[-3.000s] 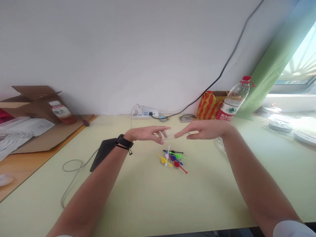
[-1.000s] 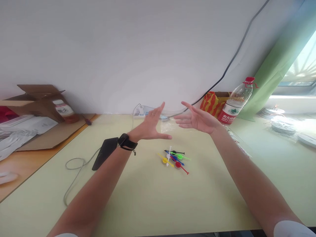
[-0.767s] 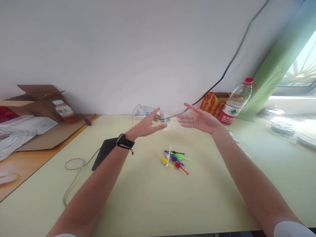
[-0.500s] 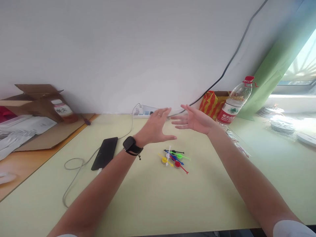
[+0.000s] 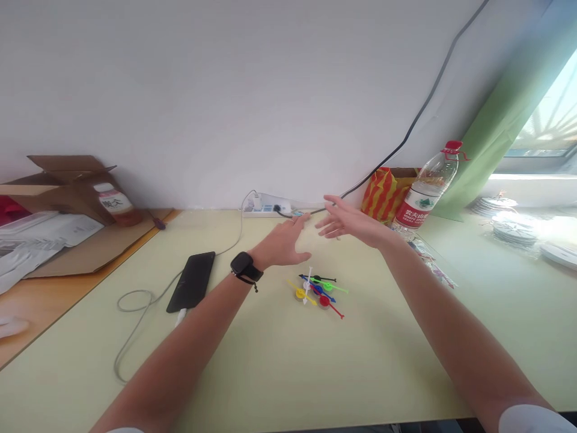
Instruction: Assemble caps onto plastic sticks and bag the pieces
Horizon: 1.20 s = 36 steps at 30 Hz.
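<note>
My left hand [image 5: 282, 243], with a black watch [image 5: 244, 266] on its wrist, is held over the table beyond the phone, thumb apart from the fingers, nothing in it. Facing it, my right hand [image 5: 354, 224] hovers with fingers stretched, also holding nothing. Between my forearms lies a small pile of coloured arrow spinners on round bases: a yellow spinner [image 5: 300, 293], a red spinner [image 5: 324, 301], a blue spinner [image 5: 318, 290], a green spinner [image 5: 329, 286], a white spinner [image 5: 307, 285] and a black one partly hidden at the back. Neither hand touches them.
A black phone [image 5: 192, 281] on a charging cable lies left. Against the wall sits a power strip [image 5: 265, 205] with a black cord. A water bottle [image 5: 424, 195] and a red-yellow bag [image 5: 380, 195] stand right; stacked discs [image 5: 514, 228] lie farther right. Cardboard box [image 5: 76, 195] at left.
My left hand has lowered slightly and shifted left, showing more of the power strip. The fingers of my right hand have tilted a little. The spinners have stayed in place.
</note>
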Motion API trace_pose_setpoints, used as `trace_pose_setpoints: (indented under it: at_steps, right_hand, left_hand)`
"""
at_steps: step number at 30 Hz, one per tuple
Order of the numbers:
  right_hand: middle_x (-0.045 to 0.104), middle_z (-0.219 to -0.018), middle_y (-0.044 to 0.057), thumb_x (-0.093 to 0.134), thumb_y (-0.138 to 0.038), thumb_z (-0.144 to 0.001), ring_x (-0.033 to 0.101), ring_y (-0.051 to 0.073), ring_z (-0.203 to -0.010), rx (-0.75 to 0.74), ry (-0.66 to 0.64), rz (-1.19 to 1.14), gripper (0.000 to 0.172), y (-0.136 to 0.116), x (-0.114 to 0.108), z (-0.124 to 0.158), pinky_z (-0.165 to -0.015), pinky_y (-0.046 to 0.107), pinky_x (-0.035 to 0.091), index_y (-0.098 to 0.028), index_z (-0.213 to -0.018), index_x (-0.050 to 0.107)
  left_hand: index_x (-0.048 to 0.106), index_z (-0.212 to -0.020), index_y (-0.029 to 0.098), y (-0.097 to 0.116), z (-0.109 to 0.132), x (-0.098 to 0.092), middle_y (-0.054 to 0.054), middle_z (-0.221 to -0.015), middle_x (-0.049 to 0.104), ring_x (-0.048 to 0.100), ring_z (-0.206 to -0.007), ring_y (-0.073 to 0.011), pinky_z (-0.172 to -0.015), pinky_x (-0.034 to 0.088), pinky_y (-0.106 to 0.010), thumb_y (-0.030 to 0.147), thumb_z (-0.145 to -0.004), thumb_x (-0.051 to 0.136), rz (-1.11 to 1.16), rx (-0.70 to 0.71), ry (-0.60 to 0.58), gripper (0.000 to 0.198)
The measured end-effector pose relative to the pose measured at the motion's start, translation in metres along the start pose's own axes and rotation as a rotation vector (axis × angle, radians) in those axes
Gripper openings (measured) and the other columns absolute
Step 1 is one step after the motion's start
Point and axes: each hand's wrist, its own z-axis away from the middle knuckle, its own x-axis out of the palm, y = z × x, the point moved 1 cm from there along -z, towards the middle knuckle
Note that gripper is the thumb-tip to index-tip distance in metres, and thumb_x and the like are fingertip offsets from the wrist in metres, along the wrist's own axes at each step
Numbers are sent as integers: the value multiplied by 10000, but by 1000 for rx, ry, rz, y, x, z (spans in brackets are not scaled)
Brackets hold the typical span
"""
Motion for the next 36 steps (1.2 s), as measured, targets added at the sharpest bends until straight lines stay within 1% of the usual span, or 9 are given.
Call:
trace_pose_setpoints:
  at_steps: [2, 4, 6, 9, 12, 16, 23, 30, 36]
  right_hand:
    - [747, -1081, 96, 533, -598, -979, 706, 226, -887, -104, 66, 263, 480, 1, -6, 0, -834, 375, 575, -258, -1314, 576]
    - [746, -990, 87, 546, -538, -978, 672, 210, -835, -199, 44, 505, 370, 4, -8, -2, -760, 335, 539, -212, -1083, 685]
    - [744, -956, 78, 574, -473, -963, 659, 209, -831, -227, -81, 669, 308, 11, -5, -5, -718, 311, 506, -203, -994, 720]
    - [747, -1041, 76, 619, -406, -926, 669, 209, -853, -164, -336, 769, 258, 30, 9, -11, -710, 295, 493, -228, -1062, 748]
    - [749, -1037, 81, 640, -387, -904, 668, 210, -831, -99, -441, 765, 266, 49, 27, -18, -694, 299, 495, -219, -1079, 749]
    - [738, -879, 52, 680, -360, -873, 642, 181, -770, -41, -561, 623, 200, 60, 38, -22, -649, 274, 487, -176, -934, 726]
    - [677, -772, 16, 719, -421, -878, 577, 123, -669, -65, -623, 264, 266, 35, 24, -10, -625, 254, 480, -158, -913, 707]
    - [732, -824, 56, 826, -370, -789, 641, 163, -713, -189, -387, 94, 239, 1, -9, 7, -710, 329, 553, -170, -914, 791]
    - [732, -830, 54, 879, -350, -710, 660, 182, -750, -313, 134, -35, 229, -6, -57, 17, -730, 343, 573, -212, -876, 802]
  left_hand:
    - [189, -1620, 211, -18, 3, -2, -178, -1394, 539, 557, -1237, -364, -1038, 440, -488, 529, -784, 732, 48, -85, -91, 1046]
    - [195, -1626, 200, -37, 8, -5, -180, -1364, 561, 583, -1189, -347, -1009, 458, -465, 588, -764, 737, 92, -177, -169, 1090]
    - [207, -1630, 207, -53, 12, -7, -173, -1343, 579, 611, -1123, -330, -961, 474, -442, 661, -747, 723, 130, -244, -223, 1119]
    - [232, -1630, 228, -69, 17, -8, -147, -1289, 615, 632, -1073, -310, -908, 479, -405, 727, -713, 712, 183, -313, -281, 1149]
    - [296, -1606, 245, -77, 19, -8, -129, -1271, 631, 637, -1060, -292, -891, 476, -377, 741, -709, 701, 223, -329, -285, 1102]
    - [369, -1559, 246, -78, 19, -8, -118, -1242, 647, 645, -1041, -279, -865, 481, -357, 726, -707, 712, 279, -328, -292, 1037]
    - [516, -1435, 260, -69, 18, -18, -101, -1243, 660, 633, -1117, -298, -887, 485, -362, 694, -743, 710, 394, -361, -354, 840]
    - [548, -1396, 260, -53, 18, -33, -93, -1255, 662, 616, -1167, -297, -983, 468, -399, 626, -828, 682, 483, -330, -388, 689]
    - [562, -1385, 252, -37, 16, -40, -96, -1246, 648, 612, -1166, -290, -1026, 456, -426, 542, -868, 656, 613, -243, -430, 601]
